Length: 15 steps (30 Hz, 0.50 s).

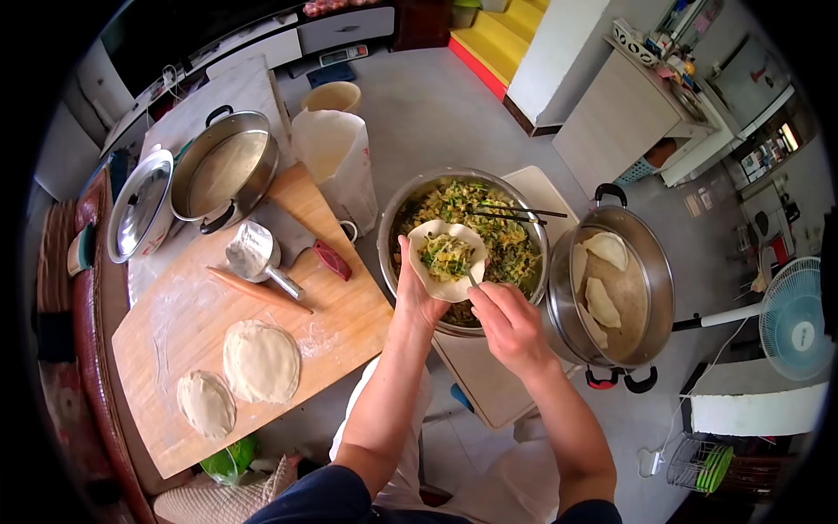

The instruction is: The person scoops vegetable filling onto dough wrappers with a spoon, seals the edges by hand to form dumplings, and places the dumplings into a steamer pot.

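Observation:
My left hand (pixel 419 293) holds up a round dough wrapper (pixel 422 278) with a mound of chopped green and yellow filling (pixel 448 256) on it. My right hand (pixel 509 321) is closed around a thin metal spoon (pixel 472 278), whose tip is at the filling and cannot be made out. Both hands are over the near side of a large steel bowl (pixel 392 203) of the same filling. A pair of dark chopsticks (pixel 524 213) rests across that bowl's right side.
At left, a floured wooden board (pixel 175 327) carries two stacks of dough wrappers (pixel 261 361), a rolling pin (pixel 259 290) and a metal flour scoop (pixel 254 251). A steel pot (pixel 661 301) with several folded dumplings (pixel 602 302) stands at right. Beyond it is a fan (pixel 796 319).

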Each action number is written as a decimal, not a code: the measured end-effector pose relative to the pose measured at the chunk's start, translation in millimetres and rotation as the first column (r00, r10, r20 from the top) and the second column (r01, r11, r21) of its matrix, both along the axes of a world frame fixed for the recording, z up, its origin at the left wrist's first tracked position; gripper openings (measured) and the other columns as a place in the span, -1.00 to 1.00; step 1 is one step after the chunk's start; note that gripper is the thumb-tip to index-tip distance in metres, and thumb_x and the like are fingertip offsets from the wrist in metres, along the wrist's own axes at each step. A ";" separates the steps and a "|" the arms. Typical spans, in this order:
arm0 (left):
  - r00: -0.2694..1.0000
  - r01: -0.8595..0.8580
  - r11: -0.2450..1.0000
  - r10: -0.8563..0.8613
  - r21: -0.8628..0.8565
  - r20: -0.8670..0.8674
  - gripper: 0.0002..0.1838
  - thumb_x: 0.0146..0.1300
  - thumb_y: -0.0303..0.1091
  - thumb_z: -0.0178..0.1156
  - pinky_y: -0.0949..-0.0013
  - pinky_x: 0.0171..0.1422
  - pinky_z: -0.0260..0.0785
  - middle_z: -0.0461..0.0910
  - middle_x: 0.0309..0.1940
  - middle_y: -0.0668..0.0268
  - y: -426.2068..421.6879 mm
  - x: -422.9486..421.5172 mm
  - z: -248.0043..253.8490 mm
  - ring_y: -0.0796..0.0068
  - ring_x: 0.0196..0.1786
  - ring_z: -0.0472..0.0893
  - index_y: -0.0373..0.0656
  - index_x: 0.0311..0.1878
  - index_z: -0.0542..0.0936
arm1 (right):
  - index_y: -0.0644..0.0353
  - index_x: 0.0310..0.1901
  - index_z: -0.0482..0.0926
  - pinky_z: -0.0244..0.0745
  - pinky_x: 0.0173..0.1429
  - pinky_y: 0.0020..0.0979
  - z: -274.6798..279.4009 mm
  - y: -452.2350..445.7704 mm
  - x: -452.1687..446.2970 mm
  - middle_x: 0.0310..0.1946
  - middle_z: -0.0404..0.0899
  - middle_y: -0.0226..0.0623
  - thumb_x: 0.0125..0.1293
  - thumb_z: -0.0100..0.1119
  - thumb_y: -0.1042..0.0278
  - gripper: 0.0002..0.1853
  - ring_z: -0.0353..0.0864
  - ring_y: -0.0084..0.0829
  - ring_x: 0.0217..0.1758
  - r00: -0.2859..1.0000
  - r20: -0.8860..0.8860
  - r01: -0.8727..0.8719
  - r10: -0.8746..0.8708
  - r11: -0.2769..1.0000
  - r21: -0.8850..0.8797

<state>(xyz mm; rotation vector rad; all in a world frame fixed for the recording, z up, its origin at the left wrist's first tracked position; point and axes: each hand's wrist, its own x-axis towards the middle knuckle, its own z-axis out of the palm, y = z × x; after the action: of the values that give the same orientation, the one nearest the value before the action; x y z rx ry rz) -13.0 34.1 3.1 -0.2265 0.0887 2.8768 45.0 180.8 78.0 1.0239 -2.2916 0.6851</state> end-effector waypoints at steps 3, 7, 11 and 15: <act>1.000 -0.008 0.999 0.009 -0.033 0.014 -0.25 0.44 0.38 -0.33 -0.34 0.29 0.39 0.45 0.24 0.07 -2.4 -0.9 -0.4 -0.07 0.26 0.48 -0.05 0.32 0.38 | 0.42 -0.05 0.59 0.62 -0.17 -0.25 -7.6 1.1 8.7 -0.12 0.56 -0.11 0.08 0.30 0.65 -0.67 0.62 -0.14 -0.21 0.992 0.096 -0.088 0.086 0.996 0.013; 0.999 -0.006 1.000 0.005 0.030 0.046 -0.26 0.43 0.39 -0.31 -0.32 0.31 0.39 0.45 0.25 0.09 -6.6 -2.8 2.8 -0.07 0.28 0.47 -0.02 0.32 0.39 | 0.36 -0.06 0.62 0.64 -0.15 -0.31 2.4 4.8 5.0 -0.14 0.56 -0.18 0.10 0.31 0.64 -0.69 0.63 -0.23 -0.20 0.999 -0.022 -0.026 0.025 0.998 -0.059; 0.999 -0.041 0.997 0.042 -0.066 0.021 -0.27 0.45 0.38 -0.33 -0.37 0.29 0.39 0.44 0.28 0.07 -18.4 -5.0 -2.1 -0.11 0.29 0.47 0.01 0.33 0.40 | 0.33 -0.14 0.64 0.61 -0.21 -0.28 24.5 26.0 1.3 -0.26 0.63 -0.13 0.23 0.23 0.61 -0.84 0.67 -0.20 -0.27 0.974 0.176 0.183 -0.142 0.952 -0.246; 0.996 -0.090 0.996 0.090 0.023 0.014 -0.29 0.46 0.36 -0.36 -0.44 0.27 0.36 0.42 0.28 0.05 -32.1 -7.1 -2.7 -0.21 0.27 0.46 0.04 0.36 0.37 | 0.33 -0.22 0.64 0.55 -0.20 -0.20 -5.7 53.8 -18.8 -0.34 0.61 -0.09 0.27 0.16 0.55 -0.90 0.65 -0.09 -0.31 0.844 0.444 0.381 -0.301 0.919 -0.102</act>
<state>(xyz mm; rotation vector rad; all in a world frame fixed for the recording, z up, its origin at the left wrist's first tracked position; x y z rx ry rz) -20.0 2.0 0.3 -0.2503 0.0440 2.9641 26.2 234.6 72.3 0.3780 -2.6169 1.0198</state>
